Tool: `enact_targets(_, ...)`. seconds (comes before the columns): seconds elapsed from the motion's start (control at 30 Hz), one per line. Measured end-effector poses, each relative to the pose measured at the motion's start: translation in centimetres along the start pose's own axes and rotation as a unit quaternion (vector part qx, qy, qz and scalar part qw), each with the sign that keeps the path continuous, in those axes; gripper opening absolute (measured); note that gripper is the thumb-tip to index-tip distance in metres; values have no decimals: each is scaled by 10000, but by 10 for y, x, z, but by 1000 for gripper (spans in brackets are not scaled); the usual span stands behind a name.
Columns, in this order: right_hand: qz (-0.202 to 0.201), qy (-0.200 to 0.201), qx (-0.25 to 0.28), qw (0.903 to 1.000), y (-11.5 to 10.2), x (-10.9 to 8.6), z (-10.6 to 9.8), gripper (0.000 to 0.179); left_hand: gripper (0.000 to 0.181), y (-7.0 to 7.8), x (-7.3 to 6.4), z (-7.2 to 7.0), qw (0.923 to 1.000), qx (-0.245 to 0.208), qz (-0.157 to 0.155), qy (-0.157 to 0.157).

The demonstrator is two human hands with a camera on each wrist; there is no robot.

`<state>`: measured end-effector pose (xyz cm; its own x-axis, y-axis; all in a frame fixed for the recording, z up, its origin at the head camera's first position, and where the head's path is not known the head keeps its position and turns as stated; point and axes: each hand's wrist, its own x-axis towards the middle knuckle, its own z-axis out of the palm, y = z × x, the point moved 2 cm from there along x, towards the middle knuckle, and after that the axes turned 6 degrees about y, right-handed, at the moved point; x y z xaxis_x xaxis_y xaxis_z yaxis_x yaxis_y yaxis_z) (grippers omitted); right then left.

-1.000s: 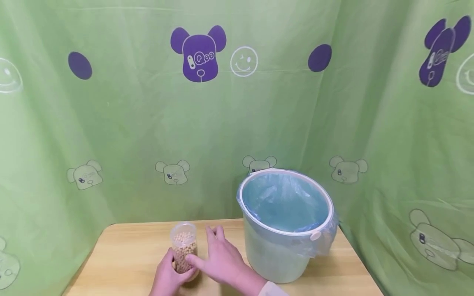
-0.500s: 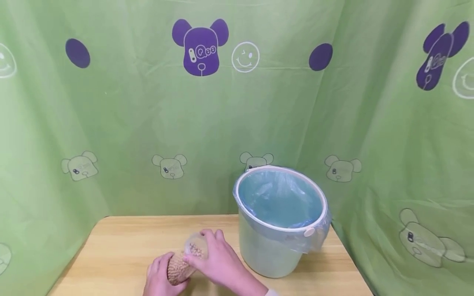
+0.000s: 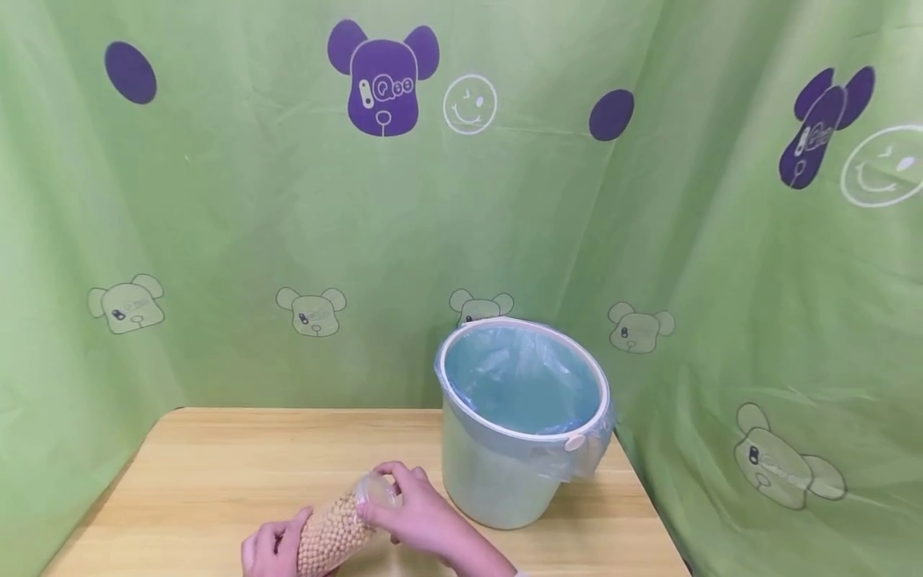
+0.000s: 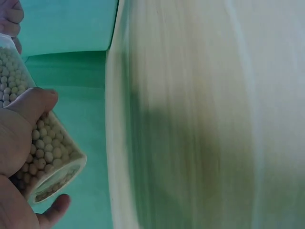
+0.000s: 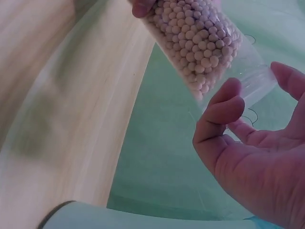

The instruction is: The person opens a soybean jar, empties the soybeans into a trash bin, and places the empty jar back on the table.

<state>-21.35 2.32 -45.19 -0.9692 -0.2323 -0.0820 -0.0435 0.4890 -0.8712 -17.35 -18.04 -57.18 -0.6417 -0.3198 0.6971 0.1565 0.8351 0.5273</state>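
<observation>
A clear plastic jar point(image 3: 333, 535), mostly filled with small round tan pieces that look like soybeans, leans with its top to the right. My left hand point(image 3: 274, 553) grips it around the lower body; the left wrist view shows the thumb point(image 4: 35, 102) lying across its side. At the other end, my right hand point(image 3: 427, 517) has its thumb and fingers around the clear lid end point(image 3: 376, 490). Through the right wrist view, the transparent top point(image 5: 257, 86) sits between those curled fingers. Some fingers of both hands are hidden behind the jar.
A pale green bucket point(image 3: 490, 473) with a white rim and a bluish plastic liner stands on the wooden table point(image 3: 238, 449), right of the hands. Green printed cloth point(image 3: 238, 200) hangs behind the table and along both sides.
The jar went from nearly upright to tilted, its top swinging right. My right hand has moved from beside the jar to gripping its lid end. The view has shifted slightly.
</observation>
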Motion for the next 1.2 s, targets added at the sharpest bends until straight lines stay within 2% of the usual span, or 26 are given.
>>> enact_targets(0.03, 42, -53, 138, 9999, 1, -2, 0, 59, 83, 3, -2, -3, 9998, 7, -176, -54)
enact_targets(0.1, 47, -103, 289, 9995, 4, -4, -1, 55, 86, 9, -3, -7, 9993, 30, -339, -156)
enact_targets(0.17, 22, -143, 331, 9993, 6, -6, -2, 53, 92, 13, -3, -10, 9988, -5, -367, -333)
enact_targets(0.23, -69, -168, 378, 9991, 7, -7, -4, 50, 96, 17, -2, -12, 9984, 36, -166, -535)
enact_targets(0.37, -187, -183, 391, 9989, 8, -9, -6, 47, 92, 18, 0, -14, 9953, 78, 188, -945)
enact_targets(0.63, -582, -18, -236, 9980, 8, -10, -15, 43, 92, 25, 4, -11, 9921, 171, 554, -1114)
enact_targets(0.83, -737, 50, -442, 9963, 9, -10, -21, 42, 95, 31, 10, -11, 9877, 315, 724, -1347)
enact_targets(1.07, -1082, -126, -582, 9923, 10, -8, -25, 46, 91, 34, 19, -15, 9893, 224, 820, -1189)
enact_targets(1.2, -1209, -234, -603, 9906, 10, -8, -25, 45, 91, 34, 24, -18, 9860, 241, 862, -1407)
